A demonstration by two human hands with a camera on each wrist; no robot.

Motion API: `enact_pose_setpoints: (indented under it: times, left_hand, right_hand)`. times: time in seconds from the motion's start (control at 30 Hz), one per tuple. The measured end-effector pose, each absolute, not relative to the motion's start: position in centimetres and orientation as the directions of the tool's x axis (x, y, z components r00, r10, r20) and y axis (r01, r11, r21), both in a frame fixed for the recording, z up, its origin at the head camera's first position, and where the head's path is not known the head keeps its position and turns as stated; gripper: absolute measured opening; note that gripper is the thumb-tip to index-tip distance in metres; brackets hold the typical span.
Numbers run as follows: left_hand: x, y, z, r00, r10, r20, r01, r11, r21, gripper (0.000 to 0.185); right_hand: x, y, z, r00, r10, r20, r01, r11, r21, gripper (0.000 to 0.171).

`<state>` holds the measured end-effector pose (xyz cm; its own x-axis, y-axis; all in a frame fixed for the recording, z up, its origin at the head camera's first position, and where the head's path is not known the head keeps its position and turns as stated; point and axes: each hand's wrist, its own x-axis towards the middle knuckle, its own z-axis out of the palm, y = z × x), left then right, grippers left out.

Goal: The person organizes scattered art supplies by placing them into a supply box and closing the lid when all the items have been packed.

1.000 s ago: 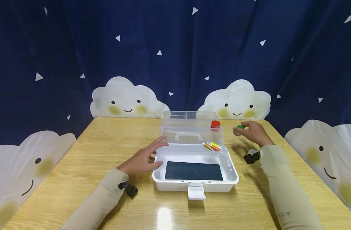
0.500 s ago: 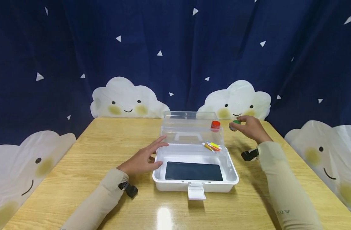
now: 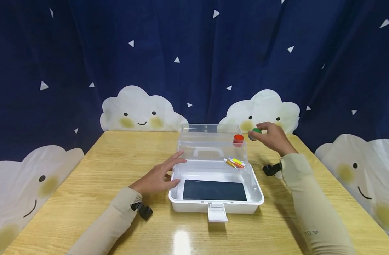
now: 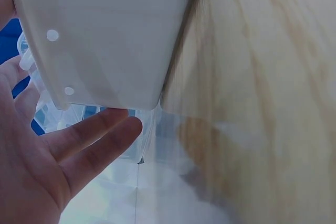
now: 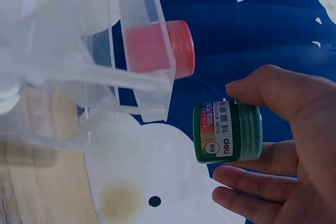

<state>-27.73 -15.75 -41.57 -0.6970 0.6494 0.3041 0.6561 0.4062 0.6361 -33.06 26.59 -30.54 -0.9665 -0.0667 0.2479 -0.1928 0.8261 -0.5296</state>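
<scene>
A white case [image 3: 178, 205] stands open on the table, its clear lid [image 3: 210, 128] tipped back. My left hand [image 3: 157, 177] is spread at the case's left side, thumb at the rim; in the left wrist view, straight fingertips [image 4: 126, 127] lie at the case's corner. At the back right, my right hand [image 3: 274, 137] holds up a green paint jar [image 3: 255, 134], pinched by its lid end between thumb and fingers. In the right wrist view the paint jar [image 5: 218, 132] is tilted sideways, label showing. A red jar [image 3: 238, 139] stands just left of it, in the lid.
Several slim coloured pens [image 3: 235, 162] lie in the case's clear upper tray. A flat dark rectangular thing [image 3: 214, 190] fills much of the case floor. The front latch [image 3: 217, 213] hangs down. Behind the wooden table [image 3: 130, 148] hangs a dark blue curtain [image 3: 194, 53].
My right hand has carried the green paint jar up and to the left, closer to the red jar. My left hand stays at the case.
</scene>
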Motion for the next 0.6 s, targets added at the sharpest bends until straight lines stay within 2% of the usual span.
enact_pose_setpoints:
  times: [0.6]
  left_hand:
    - [-27.7,-15.7,-41.5,-0.688,0.658,0.307,0.663,0.399,0.633,0.061]
  right_hand:
    - [-33.0,24.0,-29.2,-0.969,-0.087,0.233,-0.201,0.824,-0.529,0.051]
